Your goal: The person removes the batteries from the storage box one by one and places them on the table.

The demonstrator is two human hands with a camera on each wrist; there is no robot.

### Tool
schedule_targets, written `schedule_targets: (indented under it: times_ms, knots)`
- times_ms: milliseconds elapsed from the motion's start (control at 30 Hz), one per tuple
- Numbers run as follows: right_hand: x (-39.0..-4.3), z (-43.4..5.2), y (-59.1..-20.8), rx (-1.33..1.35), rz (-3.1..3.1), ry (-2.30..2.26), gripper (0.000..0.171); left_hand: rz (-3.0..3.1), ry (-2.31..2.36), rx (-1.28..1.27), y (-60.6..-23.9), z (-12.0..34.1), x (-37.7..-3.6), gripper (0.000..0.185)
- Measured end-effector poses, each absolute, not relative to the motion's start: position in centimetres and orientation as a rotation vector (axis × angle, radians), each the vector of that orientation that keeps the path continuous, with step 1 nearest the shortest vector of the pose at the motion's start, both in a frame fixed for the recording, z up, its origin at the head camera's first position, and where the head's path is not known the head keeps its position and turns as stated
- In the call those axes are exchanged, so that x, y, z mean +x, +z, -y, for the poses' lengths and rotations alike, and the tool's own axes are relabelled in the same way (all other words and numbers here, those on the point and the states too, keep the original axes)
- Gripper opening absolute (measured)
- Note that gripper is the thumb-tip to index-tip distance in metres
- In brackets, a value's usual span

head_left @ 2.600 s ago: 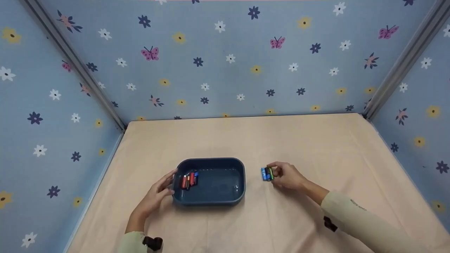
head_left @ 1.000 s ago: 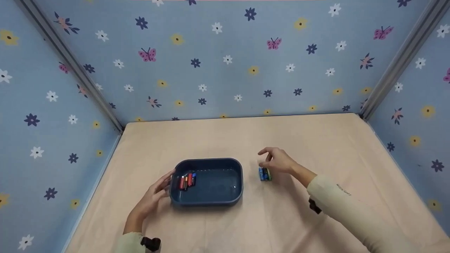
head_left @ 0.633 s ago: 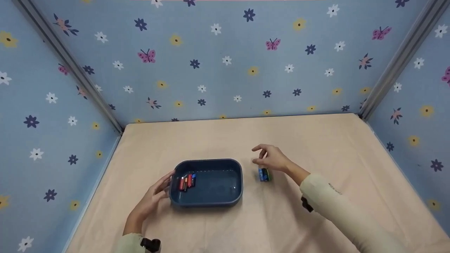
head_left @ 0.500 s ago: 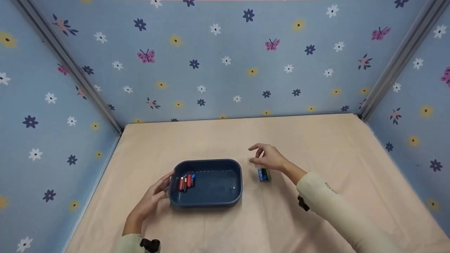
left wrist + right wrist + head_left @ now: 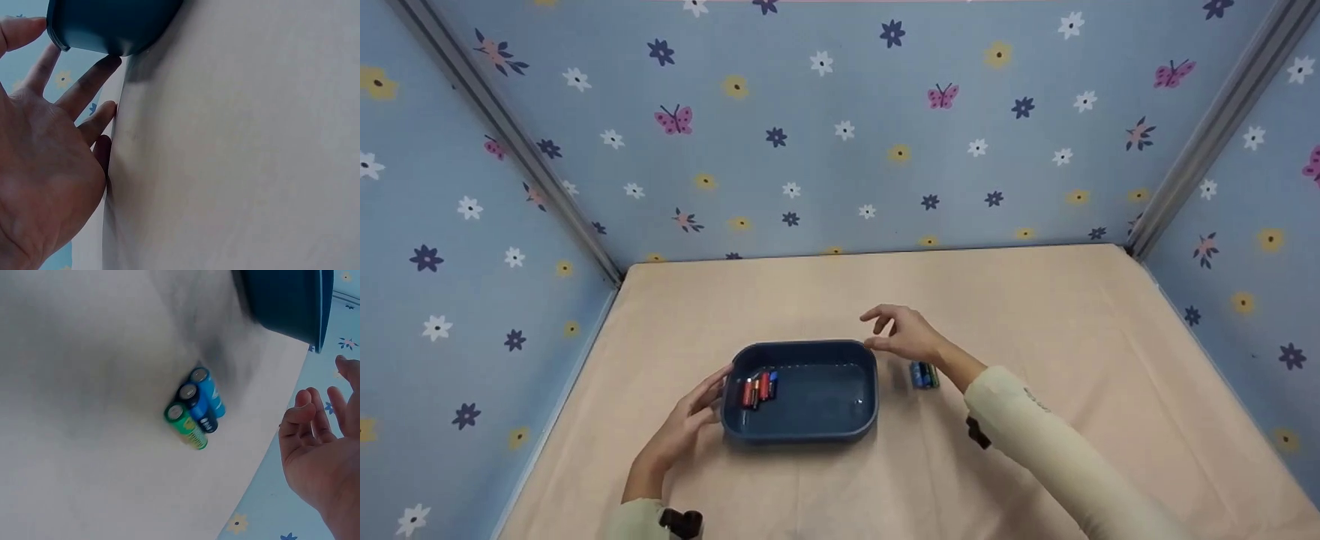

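A dark blue rectangular bin [image 5: 802, 436] sits on the table. Inside, at its left end, several red, black and blue batteries [image 5: 760, 389] lie side by side. My left hand [image 5: 681, 424] rests its extended fingers against the bin's left side; the left wrist view shows fingertips touching the bin wall [image 5: 112, 25]. My right hand [image 5: 907, 334] hovers by the bin's back right corner, fingers loosely bent and holding nothing. Below and behind it, three batteries [image 5: 922, 375] lie together on the table. In the right wrist view these are a green battery [image 5: 185, 426], a dark blue one and a light blue one.
A pale peach cloth [image 5: 855, 495] covers the table. Flower-patterned blue walls [image 5: 840, 127] enclose it at the back and both sides, with grey metal posts [image 5: 1200, 142] at the back corners. A black device [image 5: 681, 523] is strapped at the left wrist.
My right hand released the three batteries on the table, rose, and moved left to the bin's corner. My left hand has stayed at the bin's left side.
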State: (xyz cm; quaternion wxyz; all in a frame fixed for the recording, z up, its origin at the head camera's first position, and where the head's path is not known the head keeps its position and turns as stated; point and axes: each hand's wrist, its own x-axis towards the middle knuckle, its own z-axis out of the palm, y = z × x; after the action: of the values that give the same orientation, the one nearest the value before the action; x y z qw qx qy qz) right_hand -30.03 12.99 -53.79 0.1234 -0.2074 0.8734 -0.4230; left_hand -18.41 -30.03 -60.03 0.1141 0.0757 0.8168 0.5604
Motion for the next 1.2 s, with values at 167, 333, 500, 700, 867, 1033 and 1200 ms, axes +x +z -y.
schedule_targets:
  times_ms: [167, 333, 500, 700, 867, 1033, 1200]
  knots:
    - [-29.8, -12.0, -53.6, -0.638, -2.499, -1.241, 0.047, -2.381, 1.633, 0.226, -60.0, 29.7, -18.7, 0.077]
    - [-29.7, -10.7, -53.6, -0.669, -2.481, -1.265, 0.045, -2.371, 1.636, 0.216, -60.0, 29.7, -18.8, 0.077]
    - [-29.5, -9.3, -53.1, -0.709, -2.499, -1.272, 0.043, -2.379, 1.635, 0.218, -59.9, 29.8, -18.9, 0.077]
    - [-29.2, -7.6, -53.1, -0.774, -2.487, -1.262, 0.041, -2.357, 1.654, 0.210, -59.9, 29.9, -18.7, 0.080]
    - [-28.7, -6.1, -53.2, -0.796, -2.477, -1.257, 0.040, -2.354, 1.663, 0.209, -59.9, 30.1, -18.5, 0.078]
    - [-28.1, -4.5, -53.5, -0.828, -2.462, -1.210, 0.042, -2.367, 1.644, 0.230, -59.9, 30.3, -18.4, 0.077]
    - [-27.7, -3.3, -53.8, -0.850, -2.422, -1.203, 0.045, -2.371, 1.625, 0.244, -59.9, 30.4, -18.4, 0.077]
